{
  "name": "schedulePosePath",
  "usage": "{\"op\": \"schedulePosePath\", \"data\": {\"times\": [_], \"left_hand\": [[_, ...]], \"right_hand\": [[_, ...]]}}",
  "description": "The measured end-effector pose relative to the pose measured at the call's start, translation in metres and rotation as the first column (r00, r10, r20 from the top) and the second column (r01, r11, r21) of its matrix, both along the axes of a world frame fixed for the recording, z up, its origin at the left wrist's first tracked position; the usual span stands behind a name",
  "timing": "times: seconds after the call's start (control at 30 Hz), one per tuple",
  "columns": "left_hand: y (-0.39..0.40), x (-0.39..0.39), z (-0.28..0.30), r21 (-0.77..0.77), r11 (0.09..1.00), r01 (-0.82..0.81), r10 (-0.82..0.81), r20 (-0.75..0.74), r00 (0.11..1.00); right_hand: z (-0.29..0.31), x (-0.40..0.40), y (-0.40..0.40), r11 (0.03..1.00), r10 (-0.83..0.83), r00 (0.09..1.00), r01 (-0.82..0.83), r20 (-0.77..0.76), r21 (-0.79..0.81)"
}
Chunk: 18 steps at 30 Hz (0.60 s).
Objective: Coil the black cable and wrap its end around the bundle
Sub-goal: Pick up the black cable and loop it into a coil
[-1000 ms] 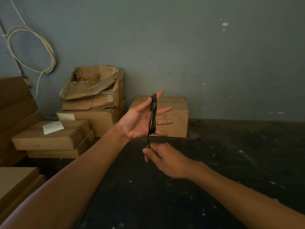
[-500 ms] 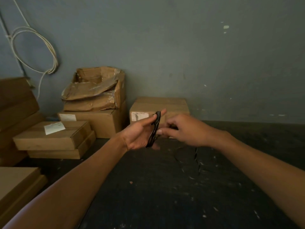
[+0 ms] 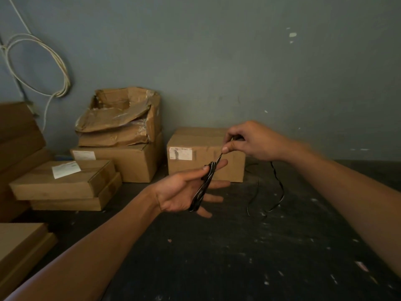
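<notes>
Here your left hand (image 3: 184, 192) is holding the black cable (image 3: 202, 187) coil, fingers straight, your right hand (image 3: 249, 142) pinching its strand, whose loose end is fading against the dark floor (image 3: 217, 257).

Floor (image 3: 217, 257), dark, speckled with pale flecks.
On it we count cardboard boxes along the wall: one labelled box (image 3: 206, 155) at centre, a crushed box (image 3: 119, 118) atop another (tape torn), and flat cartons (image 3: 63, 181) stacked at left.
</notes>
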<state>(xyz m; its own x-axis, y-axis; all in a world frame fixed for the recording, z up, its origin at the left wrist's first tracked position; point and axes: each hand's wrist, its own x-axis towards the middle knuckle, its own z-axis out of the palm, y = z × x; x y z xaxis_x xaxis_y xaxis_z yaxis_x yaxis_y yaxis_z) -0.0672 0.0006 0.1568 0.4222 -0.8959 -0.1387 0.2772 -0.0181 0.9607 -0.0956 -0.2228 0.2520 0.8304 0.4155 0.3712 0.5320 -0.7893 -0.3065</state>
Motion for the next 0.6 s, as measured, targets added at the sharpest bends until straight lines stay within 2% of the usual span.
{"op": "schedulePosePath", "data": {"times": [0.23,0.37,0.6], "left_hand": [[0.000,-0.011,0.014,-0.064,0.976,0.209,-0.209,0.019,0.978],[-0.004,-0.015,0.029,-0.168,0.949,0.268,-0.270,0.011,0.963],[-0.010,-0.015,0.051,-0.245,0.927,0.285,-0.281,0.052,0.958]], "right_hand": [[-0.010,0.012,-0.014,0.976,0.036,0.999,-0.032,-0.016,0.215],[-0.033,0.017,-0.015,0.937,0.047,0.999,-0.036,-0.024,0.347],[-0.104,0.003,0.003,0.929,0.085,0.983,-0.019,-0.165,0.368]]}}
